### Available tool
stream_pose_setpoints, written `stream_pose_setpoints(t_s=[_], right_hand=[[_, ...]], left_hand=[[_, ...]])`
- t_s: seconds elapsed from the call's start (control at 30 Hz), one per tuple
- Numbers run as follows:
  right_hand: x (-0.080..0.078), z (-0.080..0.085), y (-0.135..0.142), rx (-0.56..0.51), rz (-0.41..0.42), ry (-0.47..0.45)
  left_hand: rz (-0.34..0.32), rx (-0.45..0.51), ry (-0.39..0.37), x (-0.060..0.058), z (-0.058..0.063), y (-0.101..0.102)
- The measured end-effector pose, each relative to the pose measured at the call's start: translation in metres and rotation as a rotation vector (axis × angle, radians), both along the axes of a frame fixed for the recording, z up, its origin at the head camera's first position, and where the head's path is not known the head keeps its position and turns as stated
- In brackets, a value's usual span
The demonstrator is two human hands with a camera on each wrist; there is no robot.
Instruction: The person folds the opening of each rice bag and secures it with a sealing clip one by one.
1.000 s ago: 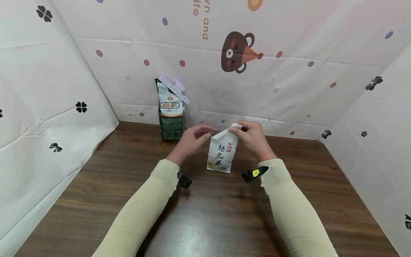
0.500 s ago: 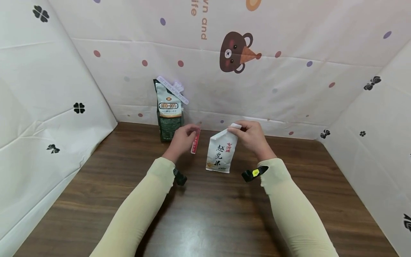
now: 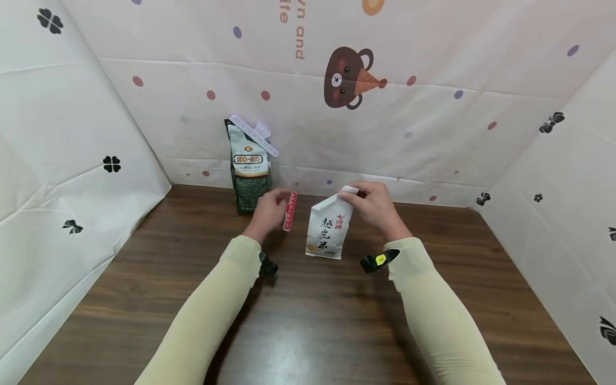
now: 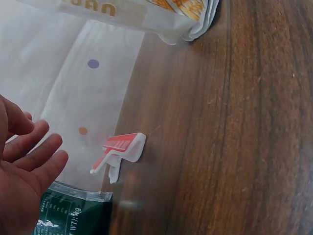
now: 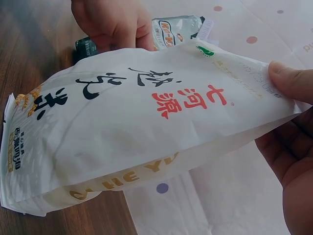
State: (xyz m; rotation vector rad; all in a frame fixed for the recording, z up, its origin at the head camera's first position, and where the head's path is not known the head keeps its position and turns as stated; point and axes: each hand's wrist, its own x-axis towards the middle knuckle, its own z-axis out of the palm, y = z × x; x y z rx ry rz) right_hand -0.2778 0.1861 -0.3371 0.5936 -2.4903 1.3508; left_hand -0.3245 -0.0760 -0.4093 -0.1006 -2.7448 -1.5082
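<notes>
My right hand (image 3: 377, 207) pinches the folded top of a white rice bag (image 3: 323, 230) between thumb and fingers. The bag stands slightly tilted on the table, its printed front towards me. In the right wrist view the thumb (image 5: 291, 81) lies on the bag's upper face. My left hand (image 3: 269, 213) is left of the bag, beside a red and white sealing clip (image 3: 290, 212). The left wrist view has this clip (image 4: 124, 147) on the table, with a gap between it and the left hand's (image 4: 29, 166) loosely extended fingers.
A green and silver KO-KO bag (image 3: 251, 184) stands against the back wall sheet, behind the left hand. A lilac clip (image 3: 254, 135) sits slanted across its top. White patterned sheets enclose the brown wooden table (image 3: 289, 331) at the back and sides.
My left hand has moved left, away from the white rice bag, and the red clip has come into sight beside it. The right hand keeps its hold on the bag's top.
</notes>
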Motion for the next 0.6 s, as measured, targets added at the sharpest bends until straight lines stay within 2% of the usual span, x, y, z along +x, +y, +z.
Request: stream_pose_setpoints(t_s=[0.3, 0.5, 0.6], right_hand=[[0.001, -0.002, 0.001, -0.013, 0.005, 0.005], [0.001, -0.002, 0.002, -0.015, 0.009, 0.022], [0.002, -0.003, 0.003, -0.020, 0.015, 0.021]], left_hand=[[0.017, -0.103, -0.047, -0.009, -0.007, 0.005], [0.016, -0.215, -0.008, -0.014, -0.010, 0.007], [0.025, -0.234, -0.028, -0.015, -0.010, 0.008]])
